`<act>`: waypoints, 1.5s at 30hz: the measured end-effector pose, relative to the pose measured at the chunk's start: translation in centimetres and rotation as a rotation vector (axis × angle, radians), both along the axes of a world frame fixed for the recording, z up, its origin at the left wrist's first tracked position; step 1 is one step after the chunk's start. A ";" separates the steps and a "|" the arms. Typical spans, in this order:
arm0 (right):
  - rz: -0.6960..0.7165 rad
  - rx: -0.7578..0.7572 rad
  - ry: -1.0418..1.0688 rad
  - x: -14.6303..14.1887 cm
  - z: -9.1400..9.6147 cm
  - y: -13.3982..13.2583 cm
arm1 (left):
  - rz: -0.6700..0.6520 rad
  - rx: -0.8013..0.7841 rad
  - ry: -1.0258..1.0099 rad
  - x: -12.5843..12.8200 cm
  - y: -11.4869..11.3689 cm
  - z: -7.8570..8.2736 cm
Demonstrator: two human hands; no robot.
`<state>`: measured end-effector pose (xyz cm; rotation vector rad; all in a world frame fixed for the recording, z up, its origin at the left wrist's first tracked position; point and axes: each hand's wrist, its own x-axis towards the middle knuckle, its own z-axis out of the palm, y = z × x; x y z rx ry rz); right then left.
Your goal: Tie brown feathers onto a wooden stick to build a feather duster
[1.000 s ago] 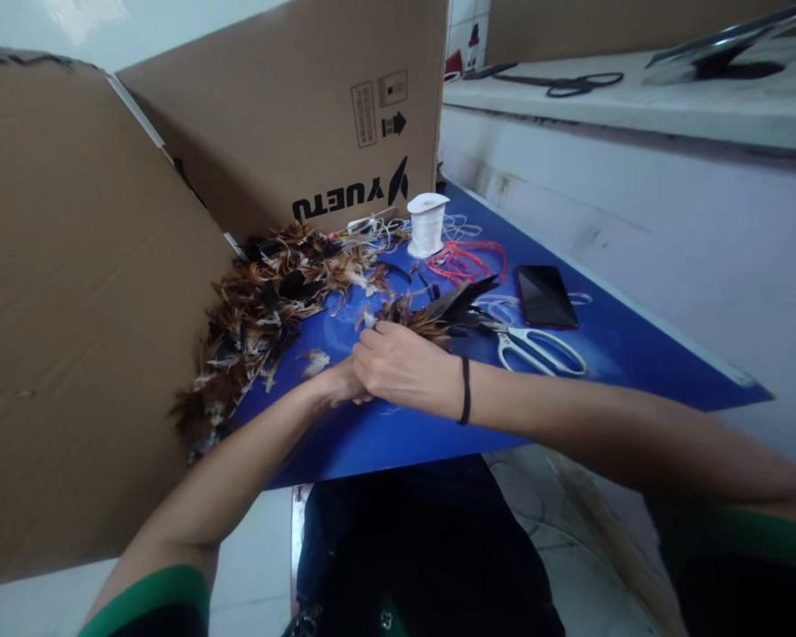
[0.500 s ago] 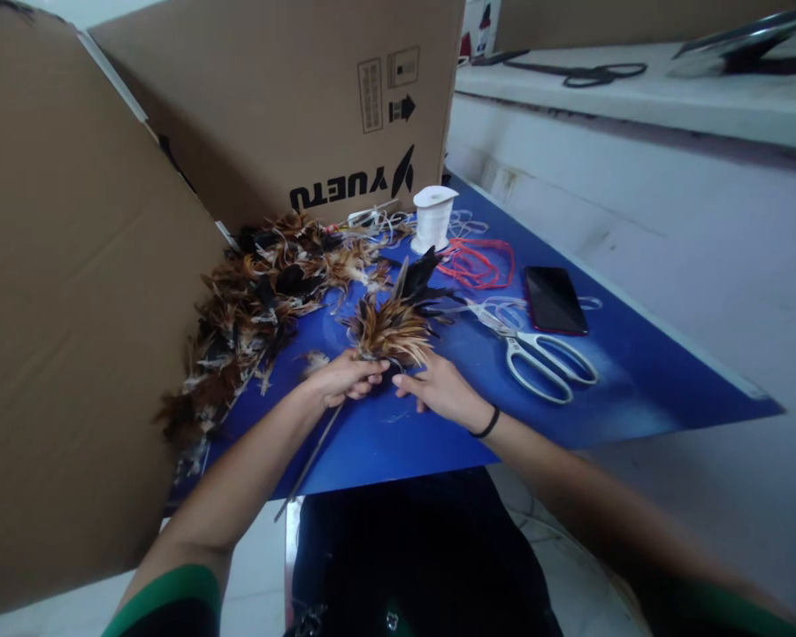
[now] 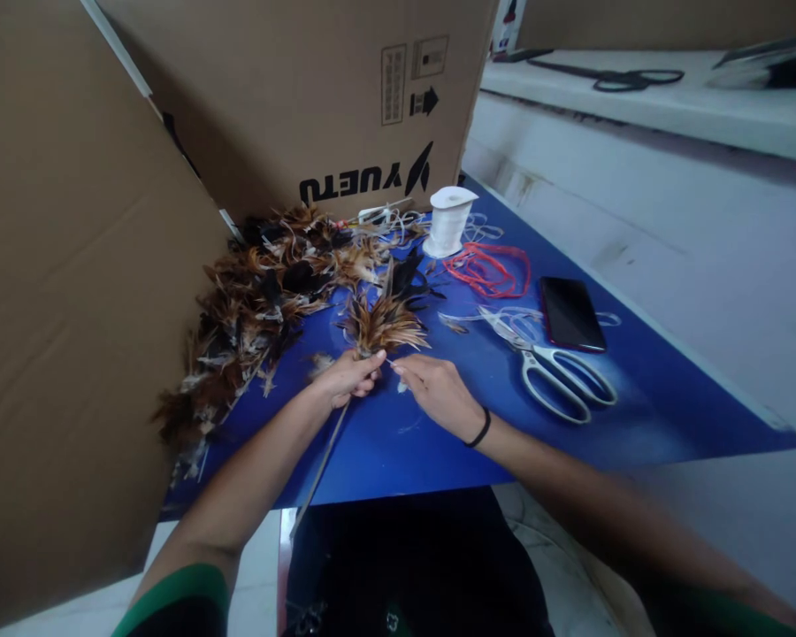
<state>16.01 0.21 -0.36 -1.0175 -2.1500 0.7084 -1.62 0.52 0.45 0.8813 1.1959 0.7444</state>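
Observation:
My left hand [image 3: 351, 379] is closed around the base of a feather duster [image 3: 383, 323], a bundle of brown and black feathers on a thin stick [image 3: 319, 469]. The feathers point away from me, and the stick slants down past the table's near edge. My right hand [image 3: 438, 394] is just to the right, its thumb and forefinger pinching a thin pale strand [image 3: 389, 361] that runs to the left thumb. A small white tuft [image 3: 401, 387] shows under the right fingers. What binds the feathers inside my left fist is hidden.
A heap of feathers [image 3: 258, 301] lies along the left cardboard [image 3: 72, 265]. On the blue table [image 3: 424, 464] are a white spool [image 3: 449, 226], red string [image 3: 487, 270], scissors [image 3: 557, 376] and a phone [image 3: 572, 314]. Dark scissors [image 3: 627, 80] rest on the ledge at right.
My right fingers, loosely spread beside the feathers before, have drawn together in a pinch on the strand. My left hand keeps its hold. The whole view has shifted slightly.

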 end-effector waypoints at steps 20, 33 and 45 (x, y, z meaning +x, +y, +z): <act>0.141 0.104 0.370 -1.8 -0.4 2.0 | 0.040 0.009 0.141 0.9 0.1 -0.2; 0.074 -0.151 0.356 -1.7 0.0 3.6 | -0.111 0.037 0.050 0.8 0.1 0.2; 0.087 0.060 0.315 -1.5 0.3 2.4 | -0.156 0.157 0.499 2.2 0.8 0.1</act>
